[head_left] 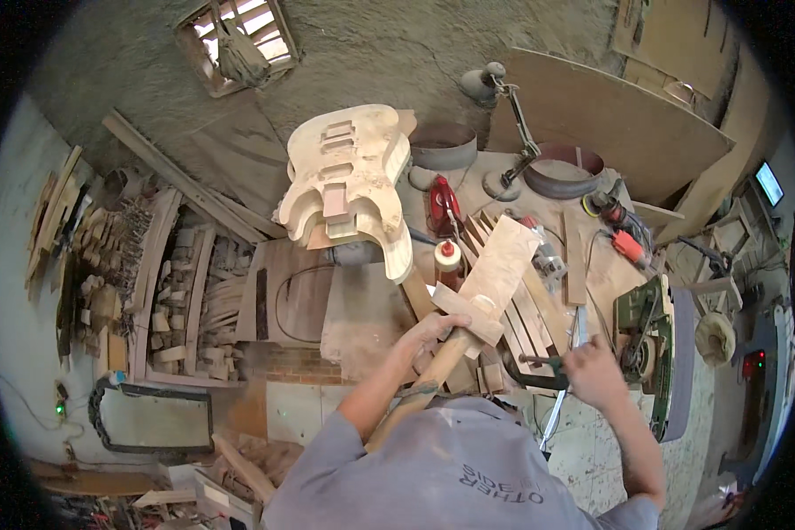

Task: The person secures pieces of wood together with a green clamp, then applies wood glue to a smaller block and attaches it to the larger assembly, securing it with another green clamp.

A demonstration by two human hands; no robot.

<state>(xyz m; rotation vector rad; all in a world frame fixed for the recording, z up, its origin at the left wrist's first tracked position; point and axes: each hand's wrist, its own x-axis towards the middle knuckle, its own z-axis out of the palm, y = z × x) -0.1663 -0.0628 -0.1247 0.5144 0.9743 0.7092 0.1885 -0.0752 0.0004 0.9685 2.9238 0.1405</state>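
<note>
Fingers of the left hand were clamped on a small wooden block set crosswise on a long pale board; those of the right hand were curled around a dark green tool with a shiny metal bar (the exact grip was hard to make out). Well left of the left fingers were stacked wood offcuts. Nearer, beyond and to their left, was a pale guitar body with cut-out cavities. Just beyond those fingers stood a red-capped bottle. Between both sets of fingers, slightly beyond, thin wooden strips lay on the counter. Just right of the right fingers stood a green machine.
</note>
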